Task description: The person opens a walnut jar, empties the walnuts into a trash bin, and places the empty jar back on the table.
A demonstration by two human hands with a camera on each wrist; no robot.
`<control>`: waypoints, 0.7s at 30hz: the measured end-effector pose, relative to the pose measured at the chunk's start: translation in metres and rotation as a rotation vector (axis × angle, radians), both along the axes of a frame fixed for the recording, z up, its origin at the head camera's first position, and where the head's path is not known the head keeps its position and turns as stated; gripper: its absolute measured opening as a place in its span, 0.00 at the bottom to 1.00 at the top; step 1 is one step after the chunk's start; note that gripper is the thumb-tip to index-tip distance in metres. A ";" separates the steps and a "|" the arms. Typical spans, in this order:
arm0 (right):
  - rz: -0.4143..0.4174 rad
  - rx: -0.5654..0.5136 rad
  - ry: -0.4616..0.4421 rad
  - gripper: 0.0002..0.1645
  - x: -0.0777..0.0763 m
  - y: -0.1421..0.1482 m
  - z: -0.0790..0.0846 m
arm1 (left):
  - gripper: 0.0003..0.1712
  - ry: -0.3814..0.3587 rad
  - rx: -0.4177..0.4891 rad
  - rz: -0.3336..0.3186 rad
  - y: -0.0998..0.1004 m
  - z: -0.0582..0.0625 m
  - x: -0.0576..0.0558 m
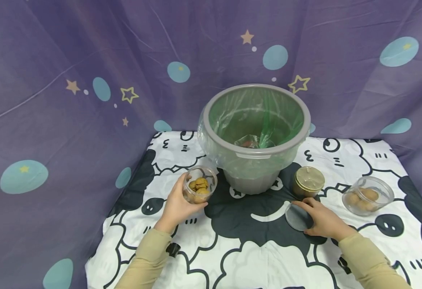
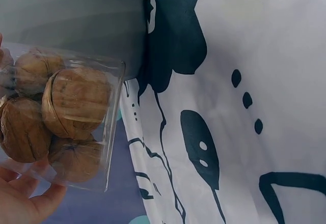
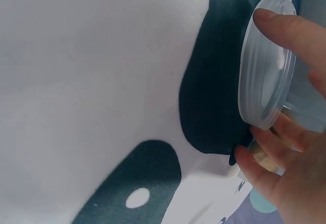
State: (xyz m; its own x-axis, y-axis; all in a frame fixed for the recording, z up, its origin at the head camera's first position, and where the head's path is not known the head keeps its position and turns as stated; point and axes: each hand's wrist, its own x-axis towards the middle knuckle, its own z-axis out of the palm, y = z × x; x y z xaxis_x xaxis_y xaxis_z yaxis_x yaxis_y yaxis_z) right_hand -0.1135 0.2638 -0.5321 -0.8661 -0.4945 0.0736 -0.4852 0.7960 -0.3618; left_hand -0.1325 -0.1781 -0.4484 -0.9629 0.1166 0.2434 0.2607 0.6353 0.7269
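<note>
My left hand [image 1: 177, 208] grips a clear plastic jar [image 1: 200, 170] round its side, in front of the bin and to its left. Several brown walnuts [image 2: 76, 102] fill the lower part of this jar, and its top is uncovered. On the other side, my right hand [image 1: 321, 220] holds a round translucent lid [image 1: 297, 217] by its edge, low over the dark part of the cloth. In the right wrist view the lid [image 3: 267, 63] stands tilted between thumb and fingers. Just beyond that hand is a gold-topped tin [image 1: 309, 179].
A grey bin [image 1: 252, 184] with a green-tinted bag liner [image 1: 225, 116] stands at the back middle; some clear wrapping lies inside. Another clear jar [image 1: 382, 190] with round brown things sits at the right. Patterned cloth [image 1: 240, 261] covers the table, and a purple curtain [image 1: 203, 36] hangs behind.
</note>
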 end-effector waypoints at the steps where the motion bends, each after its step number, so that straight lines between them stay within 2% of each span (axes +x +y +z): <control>1: -0.001 0.001 -0.005 0.51 0.000 0.000 0.000 | 0.60 0.002 0.000 0.003 0.000 0.000 0.000; 9: -0.005 -0.034 -0.006 0.52 0.002 0.002 0.011 | 0.58 0.001 0.009 0.004 -0.002 0.004 -0.003; 15: -0.057 -0.091 -0.036 0.43 0.004 0.006 0.032 | 0.60 0.003 -0.001 0.016 -0.006 0.008 -0.004; 18: -0.060 -0.134 0.017 0.37 0.004 0.008 0.044 | 0.60 0.015 -0.006 0.020 -0.008 0.009 -0.005; 21: -0.038 -0.189 0.116 0.32 0.002 0.009 0.054 | 0.59 0.011 -0.003 0.029 -0.011 0.010 -0.005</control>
State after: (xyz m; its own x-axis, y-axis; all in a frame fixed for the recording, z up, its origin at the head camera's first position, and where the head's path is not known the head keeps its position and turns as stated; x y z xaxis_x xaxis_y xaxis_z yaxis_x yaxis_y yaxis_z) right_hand -0.1113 0.2733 -0.4779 -0.8641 -0.4297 0.2621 -0.5033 0.7379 -0.4497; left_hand -0.1377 -0.1887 -0.4380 -0.9631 0.0891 0.2540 0.2501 0.6448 0.7222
